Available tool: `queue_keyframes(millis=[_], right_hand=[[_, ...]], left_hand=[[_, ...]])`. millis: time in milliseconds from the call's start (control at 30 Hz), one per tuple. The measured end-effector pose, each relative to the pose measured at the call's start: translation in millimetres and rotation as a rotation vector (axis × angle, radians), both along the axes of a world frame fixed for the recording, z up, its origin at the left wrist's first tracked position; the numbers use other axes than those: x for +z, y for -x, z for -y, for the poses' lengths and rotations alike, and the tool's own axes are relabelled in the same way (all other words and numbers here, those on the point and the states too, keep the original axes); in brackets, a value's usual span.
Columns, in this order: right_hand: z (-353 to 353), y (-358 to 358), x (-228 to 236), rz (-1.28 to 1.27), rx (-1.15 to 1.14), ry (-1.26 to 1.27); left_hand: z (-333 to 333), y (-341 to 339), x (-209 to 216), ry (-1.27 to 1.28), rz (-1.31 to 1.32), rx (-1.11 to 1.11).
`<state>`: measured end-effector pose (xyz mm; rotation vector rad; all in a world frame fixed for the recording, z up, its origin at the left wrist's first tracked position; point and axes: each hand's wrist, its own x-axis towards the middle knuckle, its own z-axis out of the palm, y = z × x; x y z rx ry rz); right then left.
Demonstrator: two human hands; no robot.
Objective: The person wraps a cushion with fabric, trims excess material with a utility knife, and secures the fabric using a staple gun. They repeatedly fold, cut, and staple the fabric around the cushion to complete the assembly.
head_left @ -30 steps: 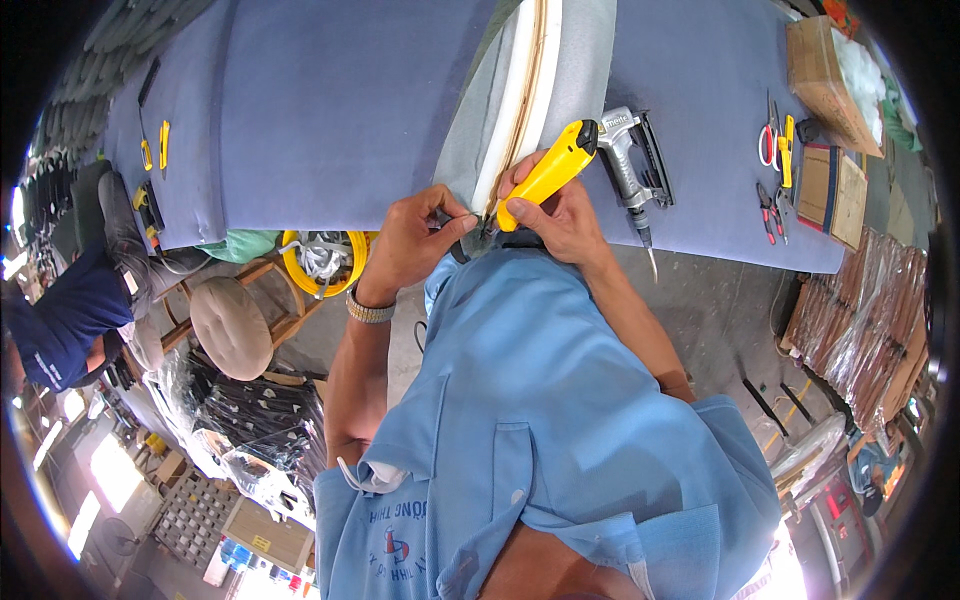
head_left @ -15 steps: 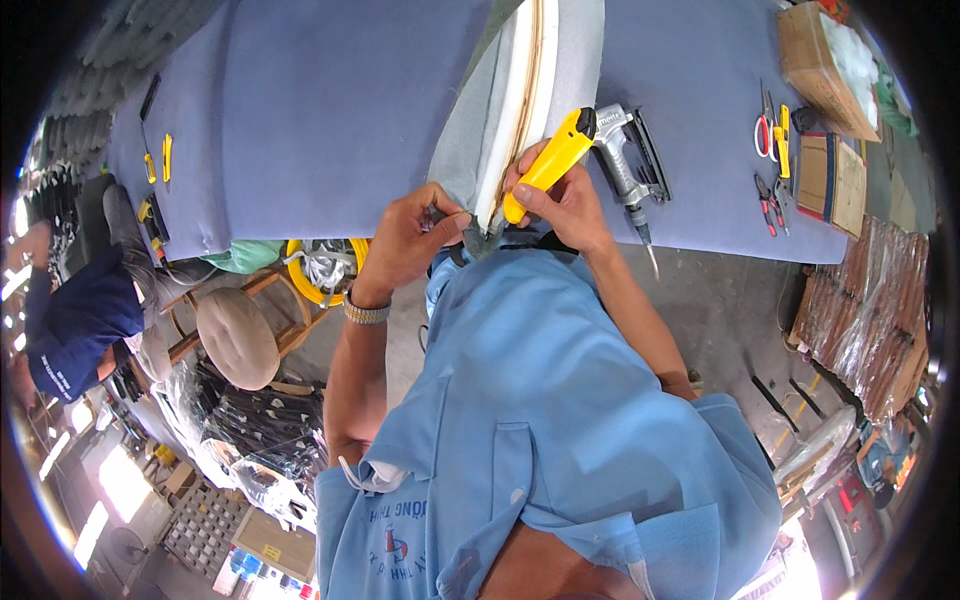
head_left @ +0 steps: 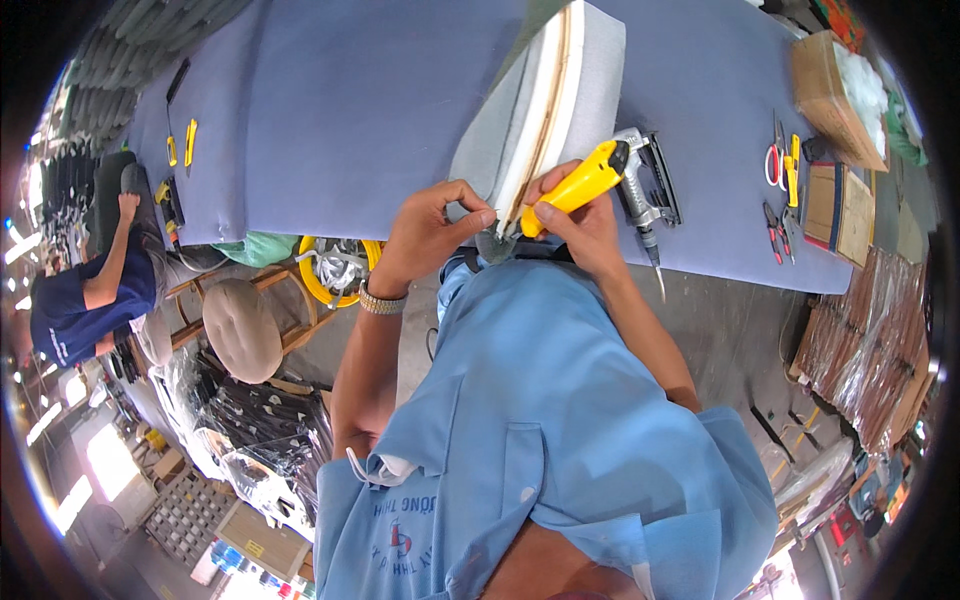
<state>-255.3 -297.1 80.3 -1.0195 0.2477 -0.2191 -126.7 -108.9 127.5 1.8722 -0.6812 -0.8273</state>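
Note:
A padded panel (head_left: 585, 85) stretches away from me over the table, with a brown wooden strip, white padding and grey fabric (head_left: 487, 140) along it. At its near end, my left hand (head_left: 432, 240) pinches the fabric's edge between thumb and index finger. My right hand (head_left: 588, 232) is closed around a yellow utility knife (head_left: 578, 190), its black end pointing up and away to the right. The knife's lower tip is close to the panel's near corner, and its blade is too small to make out. A silver staple gun (head_left: 637, 195) lies just right of my right hand.
Blue-grey cloth covers the table (head_left: 350, 120). On the right lie red-handled scissors (head_left: 774, 165), another yellow cutter (head_left: 792, 170), pliers (head_left: 774, 232) and a cardboard box (head_left: 835, 100). A round-cushioned stool (head_left: 242, 330) and a co-worker (head_left: 90, 300) are at the left.
The panel and both hands sit slightly lower and farther right in view, as does the table. Both grips look the same. The co-worker's arm now reaches up toward the table's left side.

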Motion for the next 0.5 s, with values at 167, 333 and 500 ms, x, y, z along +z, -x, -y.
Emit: queue_keyframes(millis=[167,333,500], right_hand=[[-2.5,5.4,6.5,0.234,-0.001,0.315],[12.1,4.3,6.6,0.225,-0.081,-0.057],[11.2,8.3,-11.8,0.096,-0.046,-0.265]], left_hand=[[-5.7,-1.7,0.7,-0.025,-0.059,-0.036],[-9.2,-0.9,-0.7,0.005,0.031,-0.031],[-12.1,-5.5,3.8,-0.033,-0.043,-0.004]])
